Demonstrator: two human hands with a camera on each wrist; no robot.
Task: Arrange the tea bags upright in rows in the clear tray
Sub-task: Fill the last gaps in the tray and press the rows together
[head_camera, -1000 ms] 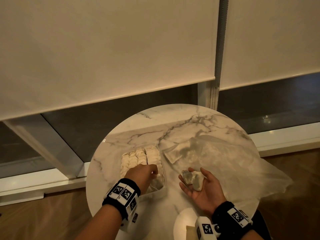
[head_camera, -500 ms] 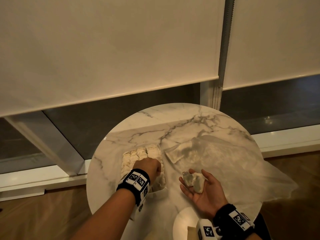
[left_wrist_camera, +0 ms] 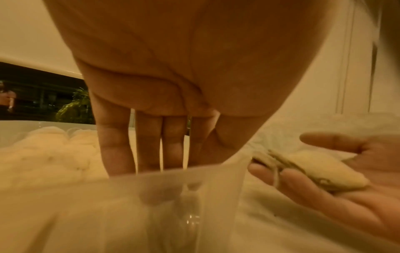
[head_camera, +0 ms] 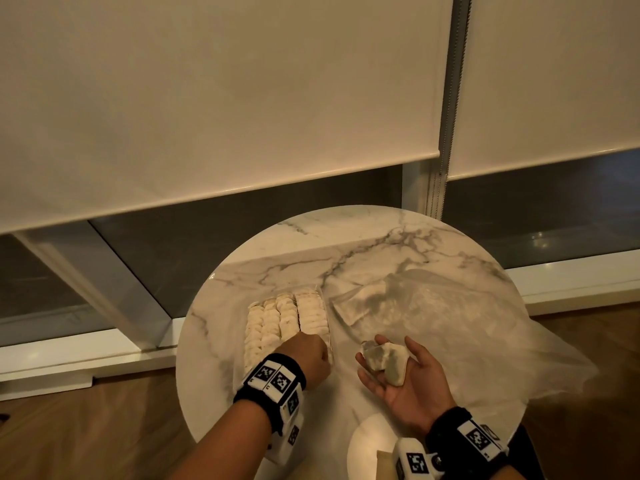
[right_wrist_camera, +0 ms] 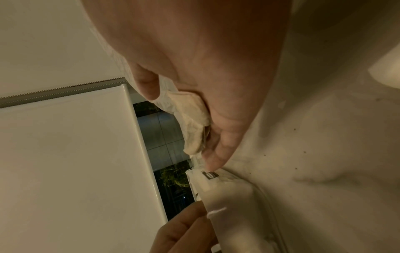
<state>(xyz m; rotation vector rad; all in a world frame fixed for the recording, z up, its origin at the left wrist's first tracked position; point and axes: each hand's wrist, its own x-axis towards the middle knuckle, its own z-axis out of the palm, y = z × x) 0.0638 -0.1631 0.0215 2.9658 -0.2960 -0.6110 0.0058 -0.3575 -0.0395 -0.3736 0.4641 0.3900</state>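
Left hand (head_camera: 306, 355) points downward, fingers (left_wrist_camera: 114, 150) straight and together. Right hand (head_camera: 403, 379) lies palm up, fingers relaxed. Both wrists wear black bands.

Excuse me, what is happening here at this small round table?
A person is filling a clear tray on a marble table with tea bags. Rows of tea bags already stand in the tray. The left hand reaches straight-fingered into its near end. The right hand waits beside it, palm up, with a few loose tea bags on it. A plastic bag lies to the right.
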